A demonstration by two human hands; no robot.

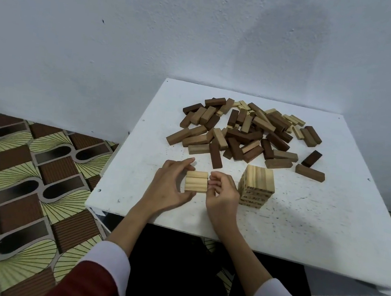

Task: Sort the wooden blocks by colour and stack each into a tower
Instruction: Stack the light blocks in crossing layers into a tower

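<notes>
Near the bench's (302,221) front edge, both my hands' fingers (189,164) pinched three pale blocks (196,181) together, squaring them into a layer for the pale tower (257,185).

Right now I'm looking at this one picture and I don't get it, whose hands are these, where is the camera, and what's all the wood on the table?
There is no machine here: a person in red sleeves with white cuffs works with bare hands. The single picture comes from a camera worn on the head, looking forward and down. On the white square table lies a loose pile of mixed dark brown, mid brown and pale wooden blocks. Nearer the person stands a short tower of pale wooden blocks. The left hand and the right hand hold between them a row of three pale wooden blocks set side by side, one hand at each end. Whether the row rests on the table or is slightly lifted cannot be told.
</notes>
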